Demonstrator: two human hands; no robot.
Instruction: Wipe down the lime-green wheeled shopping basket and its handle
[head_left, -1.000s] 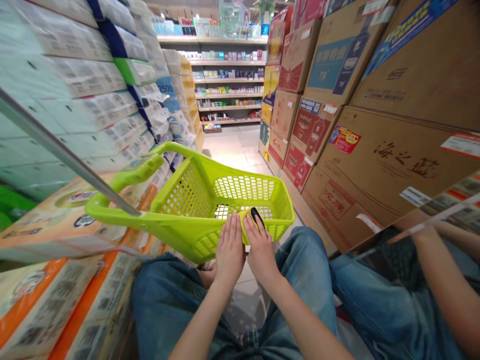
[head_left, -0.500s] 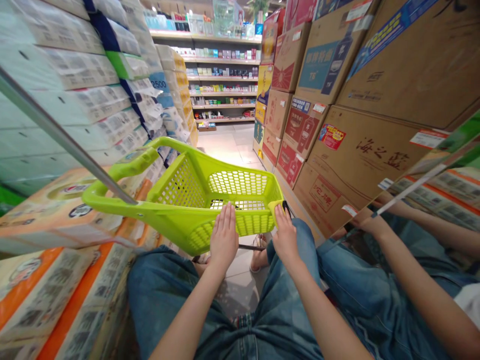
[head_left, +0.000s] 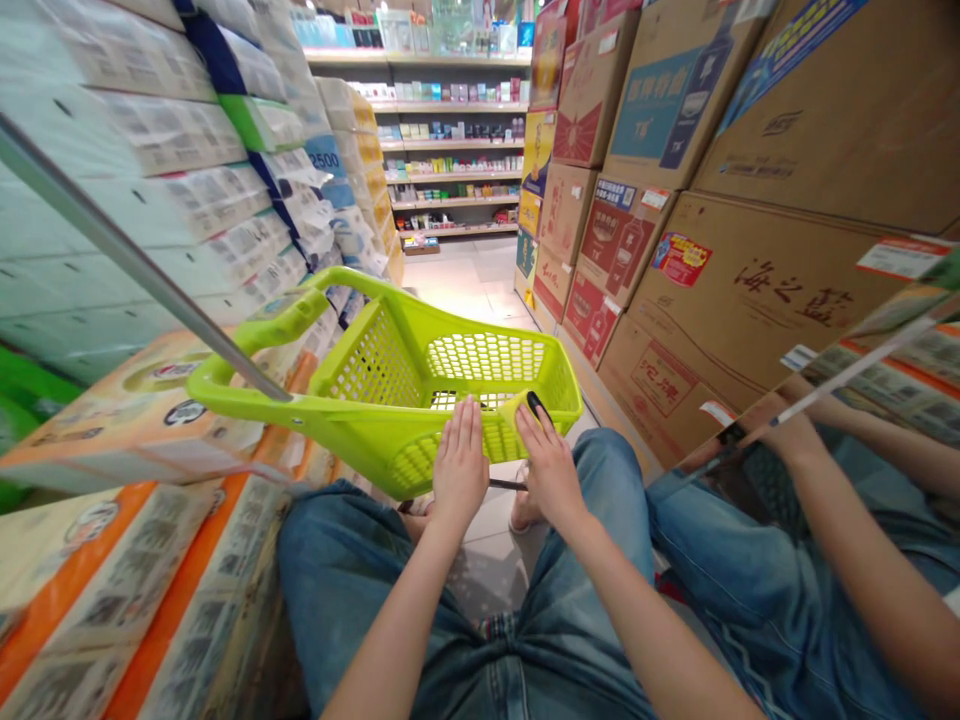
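A lime-green shopping basket cart with perforated walls stands in front of my knees, its handle to the left. My left hand rests with straight fingers on the near rim, holding nothing. My right hand presses a yellow pad with a black part against the same near rim, close to the right corner. Its fingers lie over the pad and hide much of it. I cannot tell whether the pad is a sponge or a folded cloth. The inside of the basket shows only its lattice.
Wrapped paper packs are piled at the left, with more packs low beside my leg. Cardboard cartons form a wall on the right. A mirror-like panel reflects my arms and jeans. Goods shelves stand beyond the aisle.
My right hand has slid left along the near rim with the yellow pad, closer to my left hand. My left hand stays on the rim. The whole view has shifted slightly.
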